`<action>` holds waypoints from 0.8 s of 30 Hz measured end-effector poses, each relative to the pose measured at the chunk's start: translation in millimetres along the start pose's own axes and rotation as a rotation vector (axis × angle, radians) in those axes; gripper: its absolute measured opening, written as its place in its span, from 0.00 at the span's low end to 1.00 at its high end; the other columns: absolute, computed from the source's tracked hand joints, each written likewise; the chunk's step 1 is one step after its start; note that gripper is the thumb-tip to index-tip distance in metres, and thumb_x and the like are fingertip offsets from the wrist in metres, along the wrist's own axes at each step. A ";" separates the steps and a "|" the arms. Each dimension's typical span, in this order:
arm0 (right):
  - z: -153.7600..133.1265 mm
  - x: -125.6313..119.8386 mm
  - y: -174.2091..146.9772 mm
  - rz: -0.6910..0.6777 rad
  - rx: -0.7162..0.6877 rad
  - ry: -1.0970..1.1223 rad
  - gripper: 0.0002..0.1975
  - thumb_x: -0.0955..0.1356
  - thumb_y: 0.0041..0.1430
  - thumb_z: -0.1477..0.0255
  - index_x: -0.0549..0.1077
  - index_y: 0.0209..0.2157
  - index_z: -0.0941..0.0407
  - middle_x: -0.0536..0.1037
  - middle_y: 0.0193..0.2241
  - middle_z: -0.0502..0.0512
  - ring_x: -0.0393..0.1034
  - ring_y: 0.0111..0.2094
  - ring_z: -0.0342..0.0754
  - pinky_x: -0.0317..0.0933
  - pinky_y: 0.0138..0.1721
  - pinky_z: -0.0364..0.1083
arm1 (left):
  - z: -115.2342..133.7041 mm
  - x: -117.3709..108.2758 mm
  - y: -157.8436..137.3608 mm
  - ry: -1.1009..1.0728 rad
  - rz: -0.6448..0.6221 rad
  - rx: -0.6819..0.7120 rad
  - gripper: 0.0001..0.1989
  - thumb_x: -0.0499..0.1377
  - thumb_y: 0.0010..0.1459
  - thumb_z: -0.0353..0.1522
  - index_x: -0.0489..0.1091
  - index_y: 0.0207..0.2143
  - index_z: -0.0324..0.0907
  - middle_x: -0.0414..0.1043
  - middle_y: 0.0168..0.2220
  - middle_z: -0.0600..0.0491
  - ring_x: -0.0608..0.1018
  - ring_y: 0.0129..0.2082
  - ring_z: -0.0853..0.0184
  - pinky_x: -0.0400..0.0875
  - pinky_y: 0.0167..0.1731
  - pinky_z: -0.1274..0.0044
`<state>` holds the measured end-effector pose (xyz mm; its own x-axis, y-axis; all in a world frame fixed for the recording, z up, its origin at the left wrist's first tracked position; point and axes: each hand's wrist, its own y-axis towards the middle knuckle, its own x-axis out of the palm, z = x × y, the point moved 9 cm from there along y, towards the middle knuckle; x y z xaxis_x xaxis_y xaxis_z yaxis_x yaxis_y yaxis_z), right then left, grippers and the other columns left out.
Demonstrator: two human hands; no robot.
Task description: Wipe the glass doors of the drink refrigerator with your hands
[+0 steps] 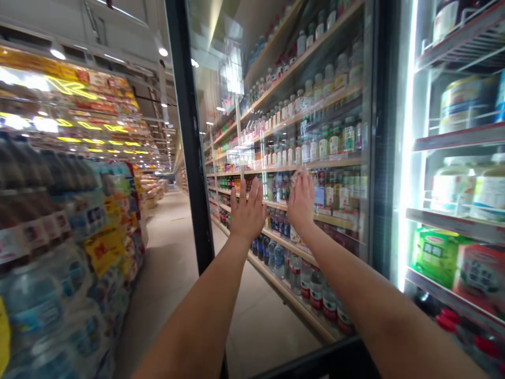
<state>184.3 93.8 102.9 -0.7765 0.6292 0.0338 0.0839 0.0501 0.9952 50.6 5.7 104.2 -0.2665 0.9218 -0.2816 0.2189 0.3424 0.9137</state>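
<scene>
A glass cooler door [276, 79] in a black frame stands open before me. My left hand [248, 210] lies flat at the glass with its fingers spread and holds nothing. To its right, my right hand [302, 202] is also up at the glass, fingers stretched and close together. A small crumpled whitish wipe [299, 178] shows at its fingertips, partly covered by them; its material cannot be made out. Shelves of bottles [315, 147] appear in and through the glass, behind both hands.
At right, the lit cooler shelves [453, 221] hold cartons, tubs and red-capped bottles. Stacked bottle packs [51, 284] with yellow price signs stand on the left. A pale floor aisle [168, 226] runs between the stacks and the door.
</scene>
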 end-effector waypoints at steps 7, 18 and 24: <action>20.2 -4.4 -11.2 0.014 0.006 0.009 0.28 0.53 0.71 0.71 0.54 0.70 0.59 0.58 0.69 0.65 0.42 0.72 0.53 0.46 0.69 0.63 | -3.2 1.6 0.7 -0.023 0.018 -0.011 0.31 0.50 0.69 0.36 0.50 0.71 0.41 0.42 0.72 0.49 0.34 0.72 0.53 0.36 0.70 0.50; 22.8 -2.2 -13.9 -0.076 -0.116 -0.058 0.27 0.56 0.70 0.73 0.57 0.68 0.59 0.59 0.69 0.62 0.41 0.73 0.53 0.47 0.70 0.61 | -6.8 7.7 1.1 -0.026 0.042 -0.015 0.31 0.50 0.68 0.36 0.49 0.71 0.41 0.43 0.72 0.48 0.36 0.72 0.52 0.39 0.70 0.49; 23.7 2.0 -13.0 -0.105 -0.078 -0.033 0.28 0.57 0.69 0.72 0.56 0.69 0.57 0.58 0.69 0.61 0.41 0.73 0.53 0.45 0.70 0.62 | -8.1 12.9 0.8 -0.016 0.034 -0.017 0.32 0.51 0.68 0.36 0.48 0.72 0.41 0.44 0.72 0.48 0.35 0.72 0.52 0.38 0.70 0.49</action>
<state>196.5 112.8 87.9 -0.7573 0.6490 -0.0722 -0.0460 0.0573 0.9973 39.7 16.4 103.7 -0.2442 0.9357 -0.2546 0.2120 0.3077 0.9275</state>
